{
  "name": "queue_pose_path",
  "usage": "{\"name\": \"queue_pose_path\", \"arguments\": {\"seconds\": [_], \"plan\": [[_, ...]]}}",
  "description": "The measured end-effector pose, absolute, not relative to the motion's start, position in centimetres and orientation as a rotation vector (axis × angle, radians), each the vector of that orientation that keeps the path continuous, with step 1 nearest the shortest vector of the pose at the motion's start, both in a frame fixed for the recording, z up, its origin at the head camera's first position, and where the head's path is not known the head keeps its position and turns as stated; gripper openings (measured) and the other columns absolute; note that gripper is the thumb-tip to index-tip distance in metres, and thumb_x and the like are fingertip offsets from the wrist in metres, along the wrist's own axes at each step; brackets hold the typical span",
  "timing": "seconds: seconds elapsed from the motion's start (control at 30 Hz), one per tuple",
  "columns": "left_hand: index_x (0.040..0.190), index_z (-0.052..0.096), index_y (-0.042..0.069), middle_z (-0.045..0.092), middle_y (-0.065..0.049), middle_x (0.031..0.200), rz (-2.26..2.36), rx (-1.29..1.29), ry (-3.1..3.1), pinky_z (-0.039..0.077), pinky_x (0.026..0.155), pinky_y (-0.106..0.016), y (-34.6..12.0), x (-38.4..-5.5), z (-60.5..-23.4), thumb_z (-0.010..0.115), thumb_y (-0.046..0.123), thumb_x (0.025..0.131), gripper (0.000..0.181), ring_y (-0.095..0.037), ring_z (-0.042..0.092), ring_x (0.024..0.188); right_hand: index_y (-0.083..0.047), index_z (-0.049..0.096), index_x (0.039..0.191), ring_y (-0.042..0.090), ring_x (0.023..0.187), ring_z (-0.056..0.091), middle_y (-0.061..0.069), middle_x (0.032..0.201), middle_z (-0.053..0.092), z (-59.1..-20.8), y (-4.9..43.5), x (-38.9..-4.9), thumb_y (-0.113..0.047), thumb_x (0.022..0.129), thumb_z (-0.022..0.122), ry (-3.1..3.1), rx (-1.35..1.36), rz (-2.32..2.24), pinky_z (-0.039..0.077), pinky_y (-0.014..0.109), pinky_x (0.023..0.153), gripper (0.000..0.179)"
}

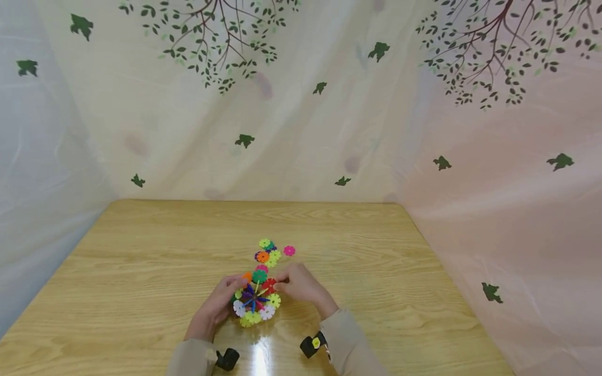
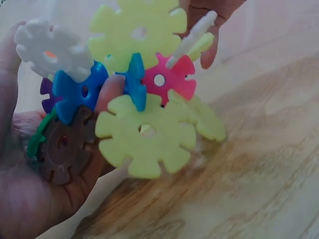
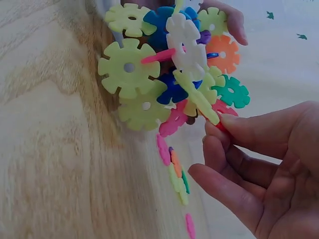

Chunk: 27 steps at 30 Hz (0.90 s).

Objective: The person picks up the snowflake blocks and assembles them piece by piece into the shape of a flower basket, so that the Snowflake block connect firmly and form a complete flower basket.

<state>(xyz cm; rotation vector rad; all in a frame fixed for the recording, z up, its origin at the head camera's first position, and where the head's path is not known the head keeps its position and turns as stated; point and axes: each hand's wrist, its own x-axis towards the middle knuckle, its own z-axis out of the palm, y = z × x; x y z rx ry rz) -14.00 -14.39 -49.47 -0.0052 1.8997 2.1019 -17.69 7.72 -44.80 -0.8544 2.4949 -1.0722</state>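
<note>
Nearest, at the front of the table (image 1: 385, 271), the cluster of notched discs (image 1: 254, 300) sits between the hands: left hand (image 1: 217, 300) curled round its side, right hand (image 1: 301, 284) pinching the red disc (image 1: 270, 285) by its edge at the cluster's far right — whether the slots are engaged, cannot tell. Judged best practice for fitting it: brace the neighbouring discs with the left, line slot to slot, push straight without twisting. Just beyond lie loose discs (image 1: 263, 256), with a pink disc (image 1: 289, 250) apart to their right.
</note>
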Motion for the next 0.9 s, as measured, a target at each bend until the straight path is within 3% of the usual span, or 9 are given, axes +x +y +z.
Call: {"name": "queue_pose_path", "arguments": {"seconds": [0.07,0.17,0.3,0.47,0.57,0.7,0.8,0.9], "plan": [[0.118,0.059,-0.008,0.052,-0.018,0.13,2.11,-0.046,1.912,0.033,0.116,-0.05,-14.2,-13.8,-49.5,0.051,0.024,0.097,0.039,-0.029,0.047,0.125,-0.006,0.052,0.057,0.006,0.048,0.028,-0.006,0.051,0.031,-45.0,7.7,-17.7,-0.008,0.094,0.061,2.479,-0.822,-1.114,0.024,0.016,0.047,0.038],[0.127,0.05,-0.015,0.04,-0.03,0.142,2.13,-0.052,1.903,0.028,0.117,-0.056,-14.0,-13.7,-49.5,0.049,0.026,0.098,0.05,-0.037,0.039,0.133,-0.002,0.066,0.066,0.007,0.051,0.044,-0.004,0.055,0.05,-45.4,7.8,-17.8,-0.01,0.094,0.061,2.446,-0.75,-1.192,0.036,0.016,0.047,0.029],[0.133,0.046,-0.015,0.039,-0.032,0.145,2.143,0.011,1.852,0.033,0.115,-0.054,-14.1,-13.8,-49.4,0.046,0.035,0.099,0.06,-0.036,0.043,0.132,-0.001,0.074,0.081,0.016,0.066,0.065,0.007,0.075,0.07,-45.7,7.8,-17.8,-0.013,0.094,0.063,2.401,-0.639,-1.271,0.055,0.024,0.058,0.02],[0.142,0.032,-0.014,0.031,-0.033,0.15,2.127,0.099,1.797,0.034,0.114,-0.055,-14.4,-13.7,-49.3,0.043,0.041,0.101,0.07,-0.041,0.038,0.137,-0.001,0.074,0.085,0.014,0.07,0.065,0.009,0.082,0.071,-45.5,7.9,-17.8,-0.016,0.093,0.064,2.411,-0.575,-1.292,0.057,0.026,0.062,0.019],[0.143,0.03,-0.014,0.041,-0.029,0.146,2.113,0.17,1.78,0.043,0.11,-0.046,-14.6,-13.7,-49.4,0.041,0.04,0.103,0.069,-0.031,0.049,0.13,-0.001,0.073,0.084,0.014,0.071,0.065,0.009,0.082,0.071,-45.4,8.1,-17.9,-0.016,0.093,0.065,2.417,-0.581,-1.295,0.058,0.026,0.063,0.019],[0.141,0.035,-0.012,0.059,-0.012,0.134,2.134,0.245,1.707,0.051,0.102,-0.035,-15.0,-13.8,-49.6,0.041,0.04,0.103,0.065,-0.013,0.06,0.114,-0.001,0.073,0.087,0.012,0.071,0.064,0.009,0.083,0.071,-45.2,8.3,-17.9,-0.016,0.093,0.065,2.403,-0.575,-1.31,0.059,0.026,0.064,0.018],[0.143,0.035,-0.009,0.063,-0.001,0.127,2.137,0.3,1.642,0.053,0.098,-0.035,-15.1,-13.8,-49.7,0.038,0.041,0.104,0.065,-0.01,0.062,0.11,-0.001,0.073,0.089,0.009,0.071,0.063,0.009,0.084,0.071,-45.1,8.5,-17.9,-0.016,0.093,0.064,2.389,-0.574,-1.313,0.059,0.027,0.064,0.019],[0.147,0.028,-0.007,0.062,0.001,0.128,2.105,0.36,1.621,0.055,0.093,-0.035,-15.0,-13.9,-49.9,0.034,0.044,0.104,0.067,-0.011,0.063,0.11,-0.001,0.072,0.09,0.008,0.072,0.062,0.009,0.085,0.071,-45.1,8.9,-17.9,-0.016,0.095,0.062,2.369,-0.587,-1.319,0.06,0.03,0.067,0.019]]}}
